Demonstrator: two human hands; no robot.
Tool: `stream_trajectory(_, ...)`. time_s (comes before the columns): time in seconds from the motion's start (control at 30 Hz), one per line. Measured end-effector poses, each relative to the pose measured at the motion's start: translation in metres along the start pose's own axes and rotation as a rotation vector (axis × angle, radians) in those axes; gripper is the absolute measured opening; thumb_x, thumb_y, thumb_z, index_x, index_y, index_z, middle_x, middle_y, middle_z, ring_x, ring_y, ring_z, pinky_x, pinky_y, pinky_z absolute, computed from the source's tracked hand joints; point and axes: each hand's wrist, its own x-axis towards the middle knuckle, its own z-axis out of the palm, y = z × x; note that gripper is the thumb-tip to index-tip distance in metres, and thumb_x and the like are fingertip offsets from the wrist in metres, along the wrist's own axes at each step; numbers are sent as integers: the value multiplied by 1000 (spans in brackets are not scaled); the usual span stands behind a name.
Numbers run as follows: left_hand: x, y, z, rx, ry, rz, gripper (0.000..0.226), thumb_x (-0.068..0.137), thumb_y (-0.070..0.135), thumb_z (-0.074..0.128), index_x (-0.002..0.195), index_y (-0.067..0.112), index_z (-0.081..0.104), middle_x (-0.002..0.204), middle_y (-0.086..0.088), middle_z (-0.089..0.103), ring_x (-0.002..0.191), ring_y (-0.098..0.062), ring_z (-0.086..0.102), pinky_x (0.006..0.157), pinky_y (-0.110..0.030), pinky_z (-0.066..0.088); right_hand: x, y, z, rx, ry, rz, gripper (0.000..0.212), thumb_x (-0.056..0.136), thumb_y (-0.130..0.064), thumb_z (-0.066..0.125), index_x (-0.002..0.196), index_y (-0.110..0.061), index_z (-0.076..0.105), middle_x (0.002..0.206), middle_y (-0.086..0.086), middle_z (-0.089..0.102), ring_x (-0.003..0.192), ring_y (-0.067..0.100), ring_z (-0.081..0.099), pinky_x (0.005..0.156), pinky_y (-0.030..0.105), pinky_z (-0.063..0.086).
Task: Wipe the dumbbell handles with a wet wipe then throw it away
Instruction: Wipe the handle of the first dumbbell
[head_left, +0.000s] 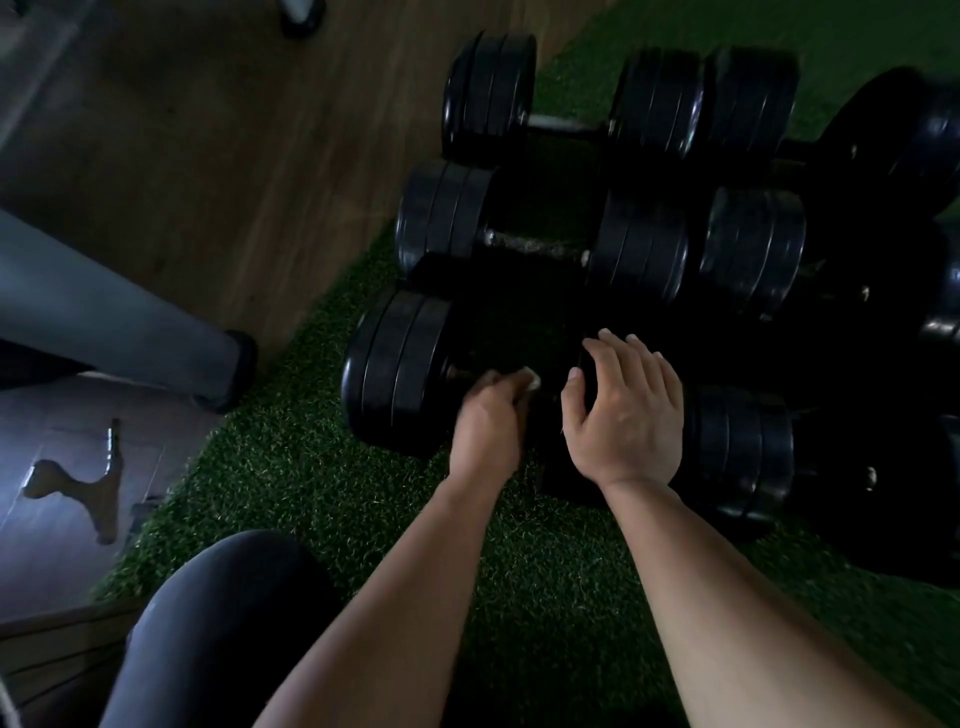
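Several black dumbbells lie in rows on green turf. On the nearest dumbbell my left hand grips the handle with a white wet wipe pinched under its fingers; only a corner of the wipe shows. My right hand rests with spread fingers on the same dumbbell's right weight, which it mostly hides. Behind it lie a second dumbbell with a bare metal handle and a third dumbbell.
More dumbbells are stacked to the right in deep shadow. The green turf mat borders a wooden floor on the left. A grey equipment leg and my knee are at left.
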Motion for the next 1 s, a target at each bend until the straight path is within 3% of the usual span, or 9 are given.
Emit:
stream_trajectory(0.1, 7, -2, 0, 275, -269, 215, 42, 91, 10, 54, 130, 26, 57, 126, 3, 57, 113, -20, 54, 96, -26, 46, 0, 0, -1, 6, 3, 1, 44, 98, -39, 40, 127, -15, 61, 135, 4, 61, 133, 26, 49, 115, 44, 31)
stream_trajectory(0.2, 12, -8, -13, 137, -329, 175, 48, 88, 4, 58, 128, 31, 61, 125, -2, 58, 109, -23, 59, 88, -26, 49, 0, 0, -1, 22, 1, 2, 44, 97, -40, 39, 126, -14, 62, 134, 4, 61, 132, 26, 49, 115, 44, 31)
stream_trajectory(0.27, 16, -5, -26, 194, -406, 163, 45, 93, 6, 57, 127, 34, 64, 123, -3, 57, 105, -24, 61, 83, -25, 47, 0, 0, -1, 26, -8, 4, 44, 97, -40, 40, 127, -15, 61, 135, 3, 60, 133, 25, 48, 115, 44, 30)
stream_trajectory(0.4, 38, -2, -45, 262, -363, 100, 31, 95, 10, 55, 121, 22, 67, 119, -6, 55, 104, -28, 61, 87, -33, 50, 0, 0, -1, 48, -29, 25, 45, 97, -41, 39, 129, -16, 60, 138, 2, 58, 136, 24, 45, 117, 42, 27)
stream_trajectory(0.57, 53, 20, -47, 648, -508, 137, 31, 99, 6, 46, 126, 10, 60, 125, -14, 53, 109, -37, 60, 86, -45, 54, -1, 0, -2, 49, -27, 22, 45, 97, -40, 39, 129, -16, 59, 138, 2, 58, 136, 23, 44, 118, 42, 27)
stream_trajectory(0.7, 61, 31, -57, 880, -601, 172, 32, 97, 4, 45, 122, 11, 65, 120, -14, 64, 109, -35, 63, 73, -40, 51, 0, 0, -4, 19, -61, 23, 44, 98, -41, 39, 130, -18, 58, 140, 0, 56, 137, 22, 43, 118, 42, 27)
stream_trajectory(0.8, 67, 29, -65, 1026, -615, 212, 31, 98, 10, 46, 123, 14, 63, 124, -12, 63, 114, -33, 59, 85, -41, 48, 0, -1, -4, 16, -72, 34, 44, 98, -42, 39, 131, -19, 57, 140, -1, 56, 138, 21, 43, 119, 42, 26)
stream_trajectory(0.9, 60, 29, -62, 1203, -590, 281, 29, 99, 24, 48, 126, 21, 59, 127, -5, 62, 122, -30, 49, 100, -41, 34, -1, 0, -4, 24, -42, 21, 44, 98, -41, 39, 129, -18, 59, 138, 1, 58, 136, 22, 45, 117, 42, 28)
stream_trajectory(1.0, 54, 28, -62, 1320, -559, 346, 29, 100, 30, 49, 127, 25, 58, 123, 0, 64, 124, -29, 44, 104, -41, 27, -1, -1, -4, 27, -31, 16, 43, 97, -40, 40, 128, -17, 60, 137, 1, 59, 135, 23, 46, 116, 43, 29)
